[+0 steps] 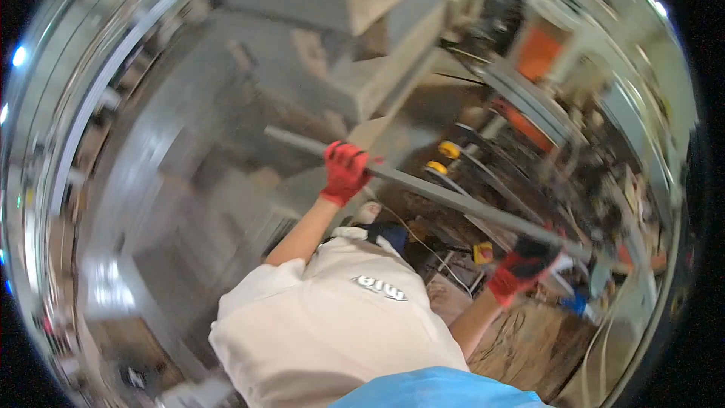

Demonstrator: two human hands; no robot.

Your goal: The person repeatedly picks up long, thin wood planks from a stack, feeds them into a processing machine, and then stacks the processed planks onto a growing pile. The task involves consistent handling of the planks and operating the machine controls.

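Above a cluttered, motion-blurred workshop floor, I hold a long, flat grey metal bar point(445, 195) slanting from upper left to lower right in front of my chest. My left hand point(345, 171), in a red knit glove, has its fingers curled tight around the bar's upper stretch. My right hand point(525, 264), gloved red with a black back, is closed on the lower stretch, near two yellow-capped tool handles point(445, 157).
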